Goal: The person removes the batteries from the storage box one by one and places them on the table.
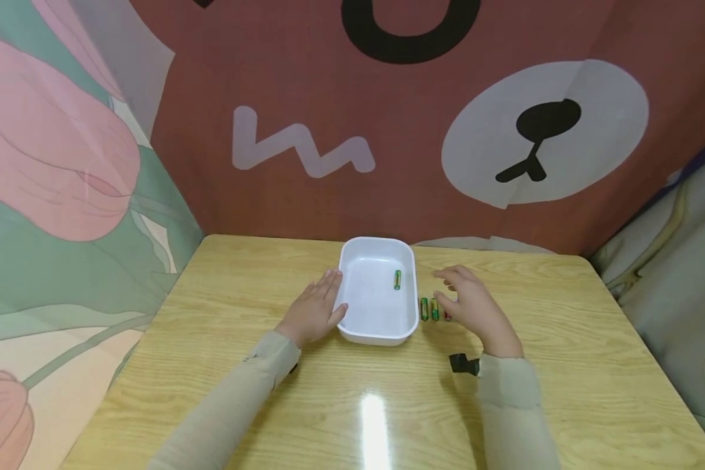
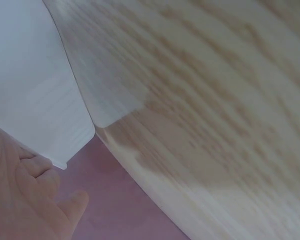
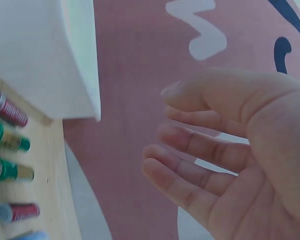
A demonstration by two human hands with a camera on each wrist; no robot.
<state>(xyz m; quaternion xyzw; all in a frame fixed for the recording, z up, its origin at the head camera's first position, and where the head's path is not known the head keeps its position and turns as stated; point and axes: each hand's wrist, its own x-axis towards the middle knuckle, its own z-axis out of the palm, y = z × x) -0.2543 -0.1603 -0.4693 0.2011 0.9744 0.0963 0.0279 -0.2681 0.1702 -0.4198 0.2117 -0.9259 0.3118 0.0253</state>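
Observation:
A white plastic tray stands on the wooden table, with one green battery lying inside near its right wall. My left hand rests its extended fingers against the tray's left rim, and the left wrist view shows the fingers right at that edge. Right of the tray, my right hand hovers with loosely bent, parted fingers and nothing between them. Beneath it several batteries stand in a row, among them a green battery and a red battery. In the head view the hand partly hides this row.
The light wood table meets a brown wall covering with a cartoon bear just behind the tray. Floral fabric hangs at the left. A small black device sits at the right wrist.

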